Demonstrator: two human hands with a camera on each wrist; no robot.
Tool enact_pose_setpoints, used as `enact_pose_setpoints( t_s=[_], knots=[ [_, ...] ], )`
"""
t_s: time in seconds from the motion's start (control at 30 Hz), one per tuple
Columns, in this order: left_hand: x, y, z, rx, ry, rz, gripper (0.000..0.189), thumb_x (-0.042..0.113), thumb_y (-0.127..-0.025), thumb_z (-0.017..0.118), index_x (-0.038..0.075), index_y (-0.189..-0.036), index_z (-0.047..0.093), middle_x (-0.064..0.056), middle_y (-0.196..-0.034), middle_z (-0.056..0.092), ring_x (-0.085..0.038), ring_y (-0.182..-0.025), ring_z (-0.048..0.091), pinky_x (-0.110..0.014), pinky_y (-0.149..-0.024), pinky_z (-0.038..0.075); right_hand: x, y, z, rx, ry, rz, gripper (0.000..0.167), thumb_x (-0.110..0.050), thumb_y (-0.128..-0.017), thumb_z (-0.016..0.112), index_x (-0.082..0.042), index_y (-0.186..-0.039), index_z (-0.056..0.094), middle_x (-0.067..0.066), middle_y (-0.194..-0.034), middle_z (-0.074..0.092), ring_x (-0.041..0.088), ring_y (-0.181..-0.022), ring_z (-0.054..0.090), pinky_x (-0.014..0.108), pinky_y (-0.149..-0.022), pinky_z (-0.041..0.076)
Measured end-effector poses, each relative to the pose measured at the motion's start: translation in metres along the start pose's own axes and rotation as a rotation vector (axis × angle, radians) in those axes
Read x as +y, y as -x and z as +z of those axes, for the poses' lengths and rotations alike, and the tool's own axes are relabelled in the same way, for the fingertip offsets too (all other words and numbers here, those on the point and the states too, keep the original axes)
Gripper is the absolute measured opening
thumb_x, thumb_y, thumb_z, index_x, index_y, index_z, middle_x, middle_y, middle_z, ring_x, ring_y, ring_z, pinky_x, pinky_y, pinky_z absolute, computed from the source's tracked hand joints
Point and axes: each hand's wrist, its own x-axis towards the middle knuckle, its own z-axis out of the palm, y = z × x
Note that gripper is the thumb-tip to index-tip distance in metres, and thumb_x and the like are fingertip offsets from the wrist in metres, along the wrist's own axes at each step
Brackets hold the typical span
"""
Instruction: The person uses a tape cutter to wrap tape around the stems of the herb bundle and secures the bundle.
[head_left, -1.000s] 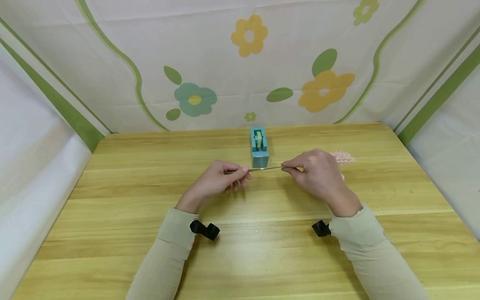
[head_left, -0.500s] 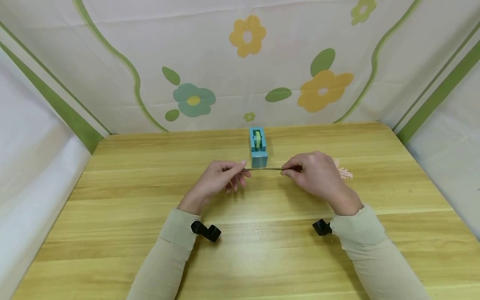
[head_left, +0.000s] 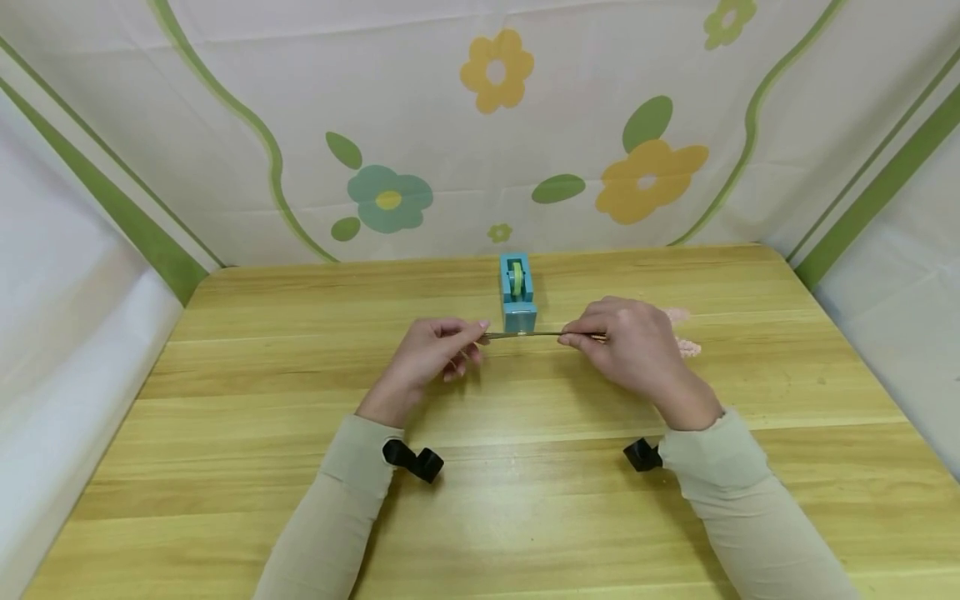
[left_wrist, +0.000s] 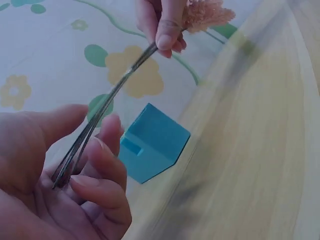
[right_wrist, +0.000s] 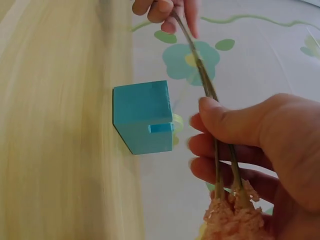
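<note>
Right grip pinches the stems between thumb and fingers — pink blooms right of centre; left grip curls loosely round their other ends. The stems cross mid-frame in the head view — just below the blue dispenser on the surface.

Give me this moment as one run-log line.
left hand: loosely holds stems near bare ends | right hand: grips stems near pink flowers | stems: span between hands | dispenser: on table, beyond stems
</note>
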Motion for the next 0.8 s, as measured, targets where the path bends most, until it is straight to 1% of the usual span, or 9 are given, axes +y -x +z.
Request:
enact_pose_setpoints(
  t_s=[0.13,0.27,0.37,0.43,0.53,0.6,0.67,0.73,0.8],
  knots=[
    [-0.001,-0.001,-0.001,-0.019,0.019,0.007,0.038,0.035,-0.106,0.071,-0.001,-0.118,0.076,0.001,-0.078,0.073,-0.011,-0.061,0.052,-0.022,-0.056,0.040,0.001,0.000,0.002,0.064,0.020,-0.012,0.008,-0.018,-0.082,0.095,-0.018,-0.087,0.089,-0.002,-0.080,0.081,0.016,-0.067,0.072,0.034,-0.056,0.051],
    [-0.003,-0.003,-0.001,0.004,0.133,0.005,0.024,0.028,-0.107,0.070,0.004,-0.113,0.072,0.002,-0.077,0.073,-0.010,-0.058,0.053,-0.021,-0.055,0.040,0.000,-0.001,0.004,0.109,0.018,-0.035,0.009,-0.016,-0.080,0.096,-0.017,-0.086,0.089,-0.002,-0.078,0.081,0.016,-0.065,0.072,0.034,-0.055,0.053],
    [-0.004,-0.004,0.000,0.008,0.208,-0.002,0.020,0.022,-0.107,0.070,0.003,-0.108,0.070,0.002,-0.076,0.073,-0.008,-0.057,0.052,-0.020,-0.054,0.038,0.000,-0.001,0.006,0.140,0.024,-0.062,0.009,-0.015,-0.080,0.096,-0.015,-0.086,0.089,-0.001,-0.078,0.080,0.017,-0.066,0.073,0.036,-0.054,0.054],
    [-0.004,-0.003,-0.001,-0.010,0.231,0.010,0.017,0.018,-0.107,0.069,0.001,-0.108,0.069,0.002,-0.077,0.074,-0.008,-0.059,0.054,-0.019,-0.055,0.040,-0.001,-0.001,0.007,0.129,0.028,-0.058,0.009,-0.015,-0.082,0.095,-0.015,-0.086,0.088,-0.001,-0.079,0.080,0.018,-0.068,0.074,0.037,-0.056,0.055],
    [-0.003,-0.003,-0.001,-0.040,0.258,0.044,0.012,0.012,-0.107,0.067,0.000,-0.107,0.068,-0.001,-0.079,0.074,-0.008,-0.063,0.057,-0.020,-0.057,0.045,-0.002,-0.001,0.006,0.044,0.040,-0.018,0.009,-0.019,-0.085,0.093,-0.015,-0.090,0.087,-0.002,-0.083,0.079,0.017,-0.073,0.072,0.037,-0.062,0.056],
    [-0.002,-0.003,-0.001,-0.050,0.275,0.065,0.007,0.009,-0.107,0.066,0.003,-0.104,0.068,-0.002,-0.080,0.075,-0.009,-0.065,0.059,-0.020,-0.059,0.048,-0.002,-0.002,0.006,-0.032,0.058,-0.006,0.011,-0.023,-0.089,0.091,-0.015,-0.095,0.086,-0.002,-0.085,0.074,0.017,-0.076,0.066,0.035,-0.065,0.052],
    [-0.001,-0.003,0.000,-0.049,0.286,0.075,0.007,0.008,-0.107,0.066,0.005,-0.101,0.067,-0.003,-0.081,0.075,-0.010,-0.066,0.061,-0.021,-0.059,0.048,-0.002,-0.001,0.007,-0.073,0.068,-0.026,0.012,-0.024,-0.091,0.089,-0.014,-0.097,0.087,-0.002,-0.084,0.068,0.017,-0.077,0.057,0.033,-0.065,0.047],
    [0.000,-0.002,0.000,-0.037,0.297,0.073,0.006,0.008,-0.106,0.067,0.006,-0.101,0.068,-0.002,-0.082,0.076,-0.011,-0.067,0.062,-0.020,-0.059,0.048,-0.001,-0.002,0.010,-0.057,0.075,-0.066,0.012,-0.022,-0.090,0.090,-0.012,-0.096,0.088,0.000,-0.083,0.066,0.018,-0.077,0.052,0.032,-0.064,0.044],
    [0.000,-0.002,0.000,-0.017,0.307,0.062,0.006,0.011,-0.106,0.069,0.006,-0.104,0.069,-0.002,-0.082,0.076,-0.011,-0.067,0.064,-0.020,-0.059,0.048,0.000,-0.002,0.014,0.006,0.079,-0.107,0.008,-0.017,-0.088,0.091,-0.010,-0.092,0.088,0.002,-0.081,0.070,0.019,-0.077,0.054,0.031,-0.063,0.047]
  ],
)
